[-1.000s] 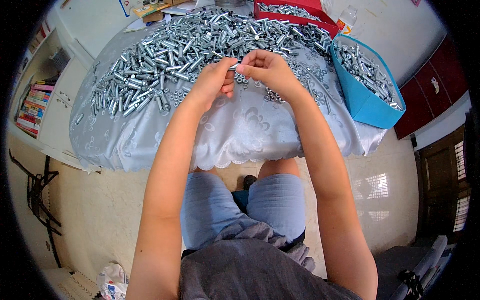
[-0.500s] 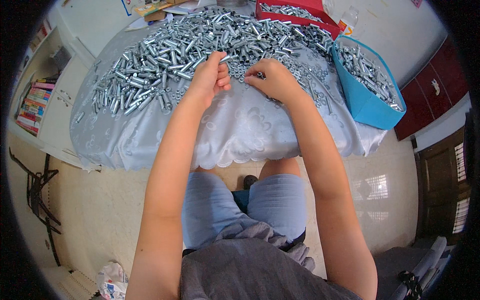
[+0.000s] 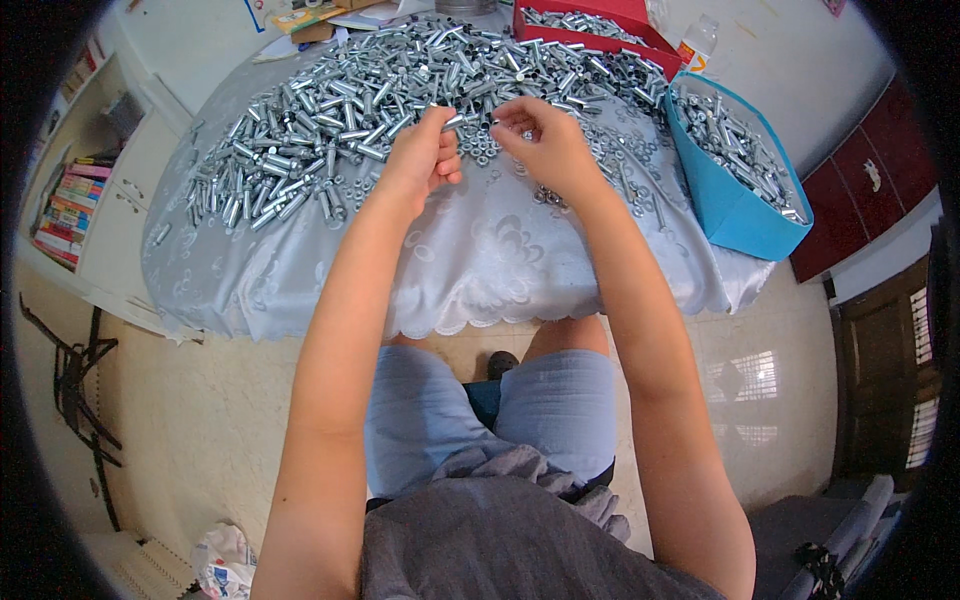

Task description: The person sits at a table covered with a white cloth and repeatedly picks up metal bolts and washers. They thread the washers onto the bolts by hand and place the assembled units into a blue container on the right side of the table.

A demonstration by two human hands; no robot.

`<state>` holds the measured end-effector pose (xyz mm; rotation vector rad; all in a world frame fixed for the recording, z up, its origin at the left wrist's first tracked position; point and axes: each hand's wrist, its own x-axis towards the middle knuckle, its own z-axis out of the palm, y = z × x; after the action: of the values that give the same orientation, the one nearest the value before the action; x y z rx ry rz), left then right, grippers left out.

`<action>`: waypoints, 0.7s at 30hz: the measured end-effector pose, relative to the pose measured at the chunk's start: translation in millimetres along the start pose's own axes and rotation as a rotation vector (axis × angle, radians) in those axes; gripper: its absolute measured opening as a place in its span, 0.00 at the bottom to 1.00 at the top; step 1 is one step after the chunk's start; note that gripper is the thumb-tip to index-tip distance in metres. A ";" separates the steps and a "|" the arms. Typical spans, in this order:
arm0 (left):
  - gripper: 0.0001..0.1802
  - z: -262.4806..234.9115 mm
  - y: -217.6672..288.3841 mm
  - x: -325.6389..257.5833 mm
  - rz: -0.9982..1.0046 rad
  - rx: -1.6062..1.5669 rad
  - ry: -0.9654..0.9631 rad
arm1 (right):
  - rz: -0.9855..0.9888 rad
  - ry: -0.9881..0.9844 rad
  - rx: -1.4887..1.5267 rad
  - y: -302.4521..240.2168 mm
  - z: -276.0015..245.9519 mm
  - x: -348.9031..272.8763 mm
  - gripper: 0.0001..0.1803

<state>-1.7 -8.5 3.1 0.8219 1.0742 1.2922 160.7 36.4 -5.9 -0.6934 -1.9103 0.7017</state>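
My left hand (image 3: 422, 160) is closed around a shiny metal sleeve anchor (image 3: 454, 122), whose end sticks out past the thumb toward the right. Just across from it, my right hand (image 3: 545, 145) has its thumb and fingertips drawn together in a pinch. A small dark bit shows at those fingertips, too small to make out. Both hands hover at the near edge of a big heap of metal anchors (image 3: 350, 100). Loose nuts and washers (image 3: 482, 150) lie scattered beneath and between the hands.
A silvery patterned cloth (image 3: 460, 260) covers the table. On the right stands a blue fabric bin (image 3: 740, 210) full of anchors. Behind the heap are a red box (image 3: 600, 42) with more metal parts and a clear bottle (image 3: 698, 42). A few nuts (image 3: 548, 195) sit by my right wrist.
My right hand has risen away from the loose nuts, up and left toward the anchor's end. My left hand has stayed nearly still, keeping its hold.
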 end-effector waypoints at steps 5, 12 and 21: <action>0.21 3.6 -0.3 -1.1 -0.019 0.041 0.026 | 0.137 0.030 0.361 -5.0 -1.3 5.9 0.11; 0.20 4.5 0.7 -4.1 0.001 0.019 -0.050 | 0.143 -0.018 0.478 -7.9 1.6 3.2 0.11; 0.19 5.2 -0.6 -3.9 0.006 0.074 -0.034 | 0.117 -0.053 0.460 -9.9 -1.0 3.0 0.12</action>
<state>3.6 -11.9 4.8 0.9002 1.0989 1.2456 158.8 32.1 3.4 -0.4976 -1.6763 1.1958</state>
